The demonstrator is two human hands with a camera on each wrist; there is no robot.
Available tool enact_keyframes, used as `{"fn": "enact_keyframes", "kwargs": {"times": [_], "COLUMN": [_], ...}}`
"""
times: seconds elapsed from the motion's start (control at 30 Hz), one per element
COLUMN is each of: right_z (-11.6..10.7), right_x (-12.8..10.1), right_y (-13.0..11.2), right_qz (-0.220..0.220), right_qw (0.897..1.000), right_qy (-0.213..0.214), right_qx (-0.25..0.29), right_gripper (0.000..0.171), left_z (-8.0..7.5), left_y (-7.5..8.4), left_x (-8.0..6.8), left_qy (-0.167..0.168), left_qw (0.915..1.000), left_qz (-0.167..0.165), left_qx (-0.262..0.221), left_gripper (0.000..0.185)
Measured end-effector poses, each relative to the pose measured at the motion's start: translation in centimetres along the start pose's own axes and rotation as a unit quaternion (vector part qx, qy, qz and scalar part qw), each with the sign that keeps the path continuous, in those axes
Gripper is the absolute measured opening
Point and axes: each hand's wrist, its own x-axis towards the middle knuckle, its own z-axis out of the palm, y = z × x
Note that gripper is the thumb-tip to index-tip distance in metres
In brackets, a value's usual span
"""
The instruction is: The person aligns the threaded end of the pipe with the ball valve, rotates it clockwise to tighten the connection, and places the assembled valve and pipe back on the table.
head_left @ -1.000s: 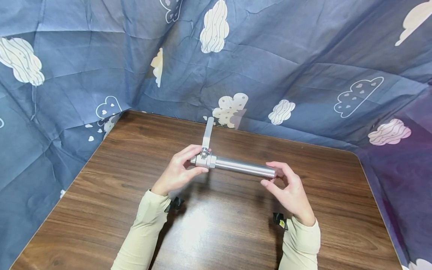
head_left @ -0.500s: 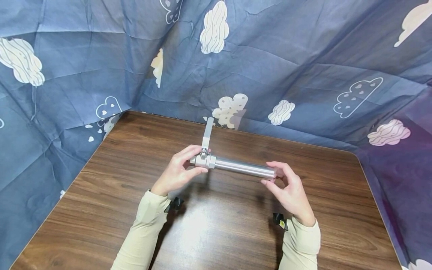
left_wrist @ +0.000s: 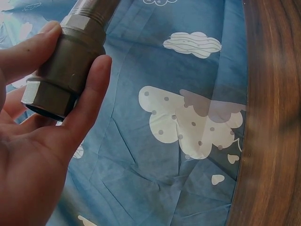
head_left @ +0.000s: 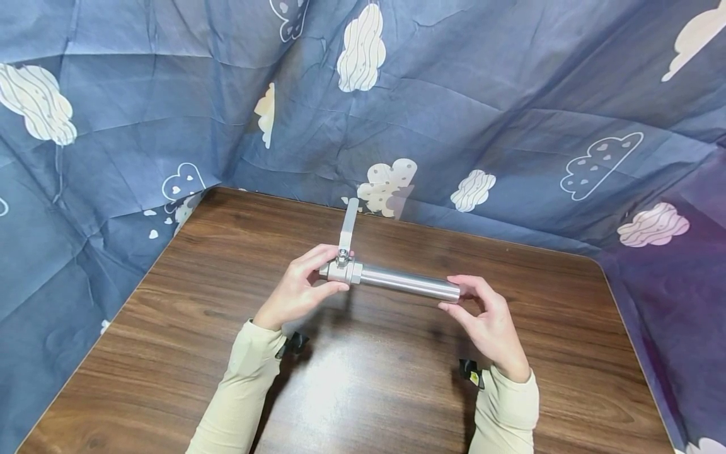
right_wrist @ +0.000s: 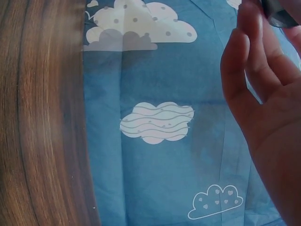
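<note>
Head view: hands (head_left: 300, 287) apparently hold valve pipe (head_left: 397, 281).

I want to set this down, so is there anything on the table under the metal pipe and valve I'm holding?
Nothing visible. The left hand grips the valve end and the right hand holds the pipe end, above bare table. Only the cloth backdrop stands behind, past the far edge.

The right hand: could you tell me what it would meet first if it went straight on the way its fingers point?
The right hand already touches the end of the metal pipe. Going on toward the far left, it would likely push along that pipe to the valve body in the left hand; depth is unclear.
</note>
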Motion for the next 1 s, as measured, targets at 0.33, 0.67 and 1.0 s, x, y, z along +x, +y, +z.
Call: {"fn": "enact_keyframes", "kwargs": {"times": [0.33, 0.67, 1.0], "right_z": [0.2, 0.1, 0.1], "right_x": [0.7, 0.6, 0.6], "right_y": [-2.3, -2.7, -2.7], "right_qz": [-0.033, 0.006, -0.005], "right_qw": [0.999, 1.0, 1.0], "right_qy": [0.015, 0.004, 0.003], "right_qx": [0.032, 0.012, 0.004], "right_gripper": [0.048, 0.047, 0.048], "left_z": [0.0, 0.0, 0.0], "left_y": [0.1, 0.0, -0.1], "left_x": [0.0, 0.0, -0.1], "left_qy": [-0.002, -0.001, 0.0], "left_qw": [0.9998, 0.9998, 0.9998], "left_qz": [0.001, 0.002, 0.002], "left_qx": [-0.019, -0.019, -0.02], "left_gripper": [0.048, 0.047, 0.046]}}
